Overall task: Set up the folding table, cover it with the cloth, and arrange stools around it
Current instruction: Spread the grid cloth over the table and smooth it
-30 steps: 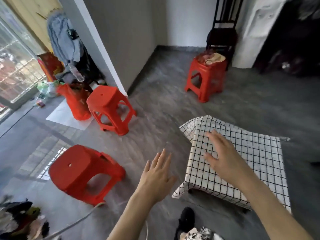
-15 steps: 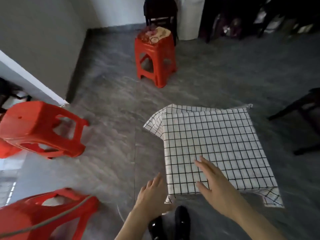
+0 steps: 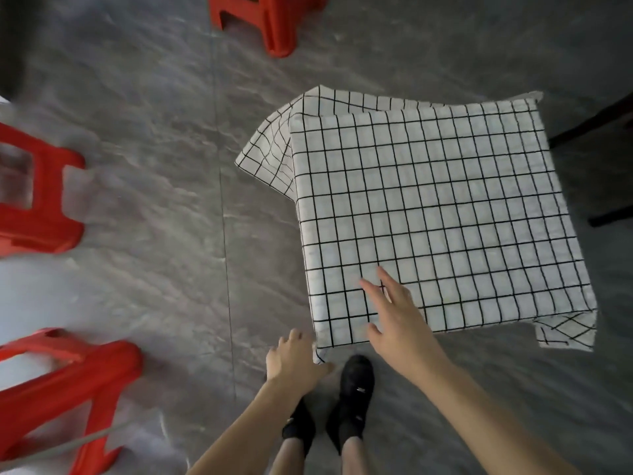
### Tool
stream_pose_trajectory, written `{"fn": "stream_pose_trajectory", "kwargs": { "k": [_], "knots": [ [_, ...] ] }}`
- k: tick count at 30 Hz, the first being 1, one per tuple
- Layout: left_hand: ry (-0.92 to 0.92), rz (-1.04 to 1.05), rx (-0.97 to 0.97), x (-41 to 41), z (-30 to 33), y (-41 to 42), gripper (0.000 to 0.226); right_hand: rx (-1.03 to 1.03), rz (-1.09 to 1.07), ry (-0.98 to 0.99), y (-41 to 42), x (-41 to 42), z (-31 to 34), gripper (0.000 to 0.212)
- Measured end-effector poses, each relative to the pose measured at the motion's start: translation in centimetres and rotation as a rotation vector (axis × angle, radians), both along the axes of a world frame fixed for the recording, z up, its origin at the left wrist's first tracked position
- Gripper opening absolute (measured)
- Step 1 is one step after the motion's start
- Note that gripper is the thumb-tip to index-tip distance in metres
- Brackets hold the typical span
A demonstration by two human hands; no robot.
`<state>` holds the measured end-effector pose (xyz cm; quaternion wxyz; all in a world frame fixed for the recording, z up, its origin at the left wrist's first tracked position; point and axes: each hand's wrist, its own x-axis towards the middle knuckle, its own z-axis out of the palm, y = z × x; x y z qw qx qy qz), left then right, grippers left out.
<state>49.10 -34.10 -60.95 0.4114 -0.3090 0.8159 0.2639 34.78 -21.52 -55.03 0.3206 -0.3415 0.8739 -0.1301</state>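
Observation:
A low table is fully covered by a white cloth with a black grid (image 3: 438, 214), whose corners hang down at the far left and near right. My right hand (image 3: 394, 323) lies open with spread fingers on the cloth near its front edge. My left hand (image 3: 294, 361) is at the cloth's hanging near-left corner and touches it; whether it pinches the fabric is unclear. Three red plastic stools stand around: one at the top (image 3: 267, 25), one at the left edge (image 3: 37, 204), one at the bottom left (image 3: 65, 389).
The floor is grey stone tile (image 3: 154, 149). Dark chair legs (image 3: 596, 128) reach in at the right, close to the table's far right corner. My feet in black shoes (image 3: 356, 385) stand right against the table's front edge. A grey cord (image 3: 51, 450) crosses the bottom-left stool.
The view has swung right and down onto the table. My right hand slid back toward the cloth's front edge, and my left hand came to its near-left corner.

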Motion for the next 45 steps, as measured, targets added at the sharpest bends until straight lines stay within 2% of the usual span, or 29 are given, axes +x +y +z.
{"fn": "stream_pose_trajectory", "kwargs": {
  "k": [5,13,20,26,28,30,33,35,37,39,42,45],
  "knots": [
    [0.103,-0.065,-0.078,0.7,-2.0,0.5,0.04,0.087,0.099,0.055,-0.3,0.5,-3.8,0.068],
    [0.16,-0.088,-0.114,1.1,-2.2,0.9,0.035,0.114,0.169,0.095,-0.2,1.3,-5.2,0.069],
    [0.059,-0.125,-0.123,2.3,-1.0,1.4,0.035,0.093,0.196,0.11,0.2,2.7,-5.1,0.071],
    [-0.005,-0.078,-0.013,2.8,-2.0,0.4,0.024,0.065,0.214,0.082,0.6,3.2,-5.4,0.071],
    [0.02,0.051,0.074,2.4,-1.9,-0.3,0.051,0.021,0.178,0.115,0.8,2.4,-5.3,0.069],
    [0.161,0.205,0.035,1.4,-1.3,-1.1,0.079,-0.01,0.117,0.175,1.1,1.0,-5.3,0.066],
    [0.486,0.176,-0.152,-2.0,-0.3,-2.2,0.075,0.027,-0.006,0.255,1.9,-2.0,-5.7,0.065],
    [0.564,0.015,-0.184,-5.5,0.0,-2.9,0.077,0.097,-0.111,0.307,2.3,-3.7,-6.3,0.066],
    [0.567,-0.152,-0.247,-9.3,-0.3,-3.9,0.086,0.167,-0.188,0.343,2.3,-4.8,-6.8,0.068],
    [0.525,-0.226,-0.329,-12.9,-0.7,-5.5,0.096,0.181,-0.175,0.372,2.1,-4.9,-7.0,0.07],
    [0.357,-0.263,-0.336,-16.7,-1.0,-7.1,0.108,0.122,-0.018,0.334,1.3,-3.1,-7.1,0.07],
    [0.197,-0.34,-0.33,-18.4,-1.0,-7.1,0.113,-0.01,0.247,0.243,0.4,-1.0,-7.2,0.067]
  ]
}}
